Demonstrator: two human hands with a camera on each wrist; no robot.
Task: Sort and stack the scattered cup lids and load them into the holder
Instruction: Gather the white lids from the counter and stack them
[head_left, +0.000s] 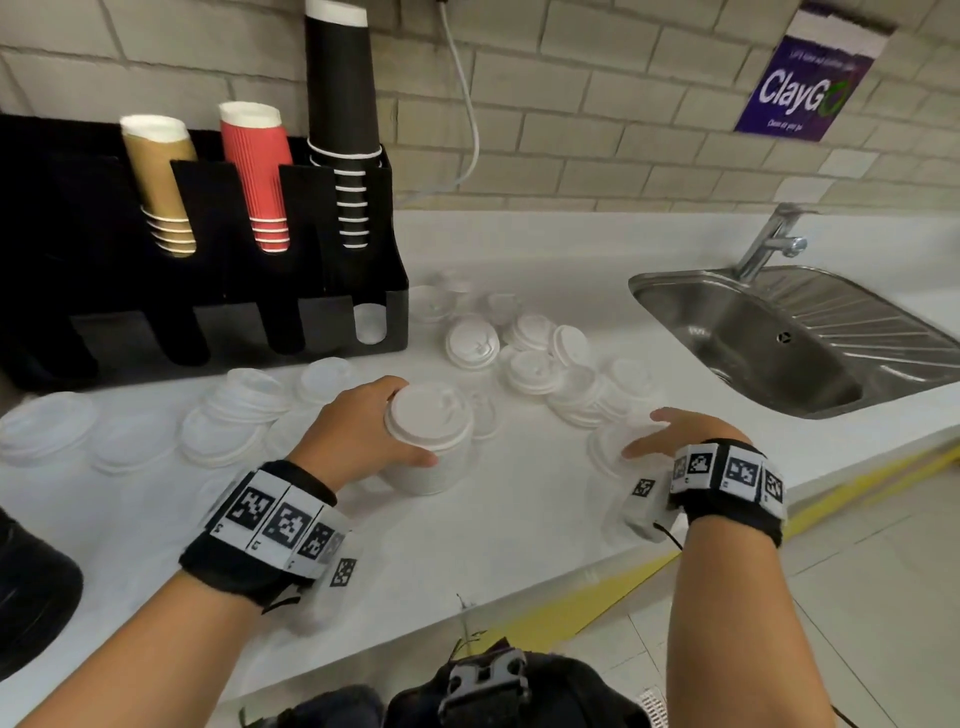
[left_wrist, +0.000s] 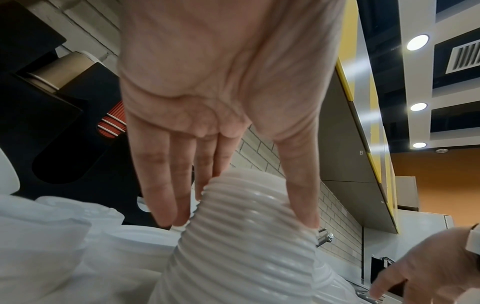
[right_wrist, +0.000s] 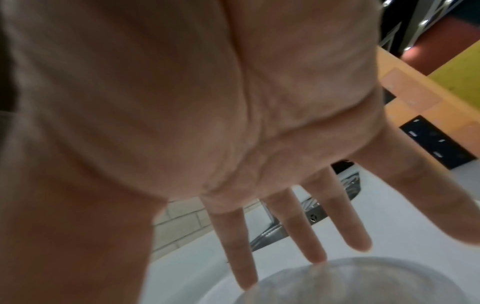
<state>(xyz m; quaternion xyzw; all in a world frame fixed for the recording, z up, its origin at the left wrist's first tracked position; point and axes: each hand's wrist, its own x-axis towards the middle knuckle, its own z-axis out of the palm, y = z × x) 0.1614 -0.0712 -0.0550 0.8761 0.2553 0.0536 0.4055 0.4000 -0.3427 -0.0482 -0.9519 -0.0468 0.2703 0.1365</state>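
My left hand grips a tall stack of white cup lids standing on the white counter, thumb on the near side and fingers on the far side. The left wrist view shows the ribbed stack pinched between thumb and fingers. My right hand is spread flat over a clear lid near the counter's front edge. In the right wrist view its straight fingers reach just above that clear lid. More white lids lie scattered behind. The black holder stands at the back left.
Clear lids lie in loose piles left of the stack. The holder carries gold, red and black paper cups, and one front slot shows a white lid. A steel sink with a tap sits at the right.
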